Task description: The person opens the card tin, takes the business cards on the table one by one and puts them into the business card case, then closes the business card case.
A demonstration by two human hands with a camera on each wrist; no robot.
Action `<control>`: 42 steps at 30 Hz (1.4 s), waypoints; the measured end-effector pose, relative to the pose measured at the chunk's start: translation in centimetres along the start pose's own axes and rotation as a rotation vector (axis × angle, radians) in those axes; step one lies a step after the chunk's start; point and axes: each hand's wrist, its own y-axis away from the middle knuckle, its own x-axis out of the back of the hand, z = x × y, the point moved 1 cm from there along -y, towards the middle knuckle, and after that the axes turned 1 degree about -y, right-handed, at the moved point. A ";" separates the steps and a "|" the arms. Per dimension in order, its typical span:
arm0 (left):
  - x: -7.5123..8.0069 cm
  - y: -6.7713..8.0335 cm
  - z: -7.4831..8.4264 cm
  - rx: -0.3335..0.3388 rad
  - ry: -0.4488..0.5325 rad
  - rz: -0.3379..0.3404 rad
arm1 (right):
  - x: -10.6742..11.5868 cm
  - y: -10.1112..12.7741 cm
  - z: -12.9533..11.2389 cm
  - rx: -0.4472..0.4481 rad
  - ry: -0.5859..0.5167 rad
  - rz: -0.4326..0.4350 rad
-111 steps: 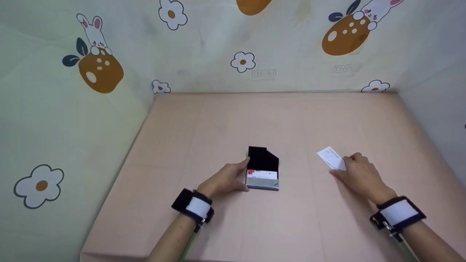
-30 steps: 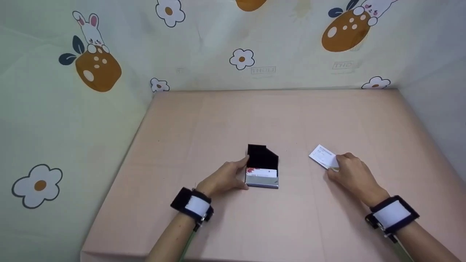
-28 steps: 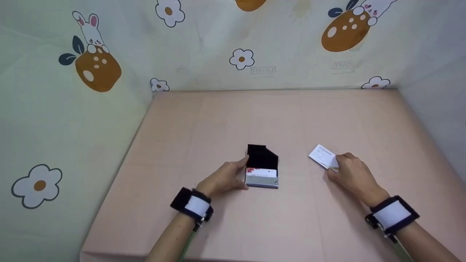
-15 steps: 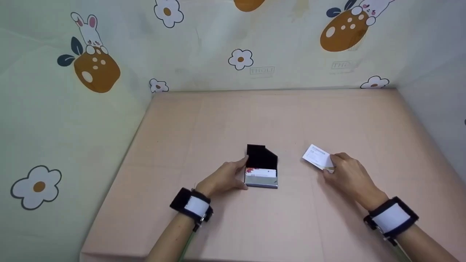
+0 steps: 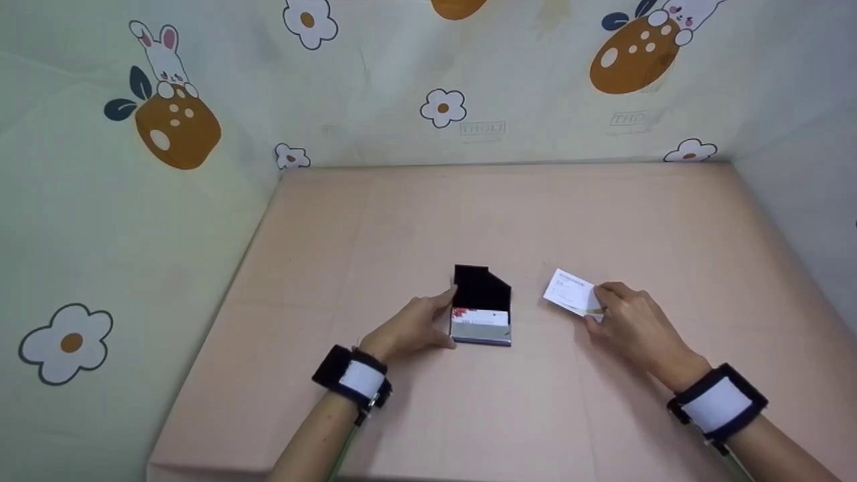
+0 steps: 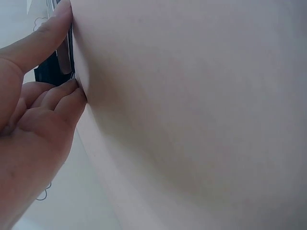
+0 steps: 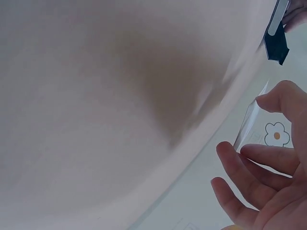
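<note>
A small card case (image 5: 482, 316) with a raised black lid and cards inside sits in the middle of the pink table (image 5: 469, 214). My left hand (image 5: 414, 326) grips its left side with thumb and fingers; the left wrist view shows the fingers (image 6: 57, 103) against the case (image 6: 56, 67). My right hand (image 5: 626, 321) pinches a white card (image 5: 568, 294) just right of the case and above the table. In the right wrist view the card (image 7: 249, 122) appears edge-on between thumb and fingers, with the case (image 7: 277, 36) at the top right.
Cream walls printed with flowers, rabbits and orange eggs close in the table at the back, left (image 5: 134, 221) and right. The table's front edge (image 5: 221, 465) lies near my forearms.
My right hand has lifted the white card and carried it left, closer to the case. The left hand and the case have stayed put.
</note>
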 end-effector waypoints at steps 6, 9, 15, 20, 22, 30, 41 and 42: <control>0.1 0.0 0.1 -0.015 -0.006 0.001 | -0.1 -0.2 -0.4 0.085 0.036 0.017; 0.2 0.0 0.1 -0.024 -0.012 -0.001 | -0.2 -0.2 -0.6 0.134 0.058 0.024; 0.3 -0.1 0.2 -0.024 -0.020 -0.001 | -0.5 -0.2 -0.7 0.200 0.072 0.034; 0.3 -0.2 0.2 -0.017 -0.026 -0.002 | -0.6 -0.4 -1.0 0.238 0.074 0.032; 0.3 -0.2 0.3 -0.018 -0.025 -0.001 | -0.6 -0.5 -1.2 0.244 0.070 0.024; 0.3 -0.2 0.2 0.010 -0.004 0.000 | -1.3 -1.3 -1.9 0.266 0.046 0.004; 0.1 -0.1 0.0 -0.019 -0.021 -0.003 | -2.6 -2.5 -3.2 0.317 0.055 0.000; 0.1 -0.1 0.0 -0.026 -0.028 -0.004 | -2.7 -2.6 -3.4 0.324 0.056 0.009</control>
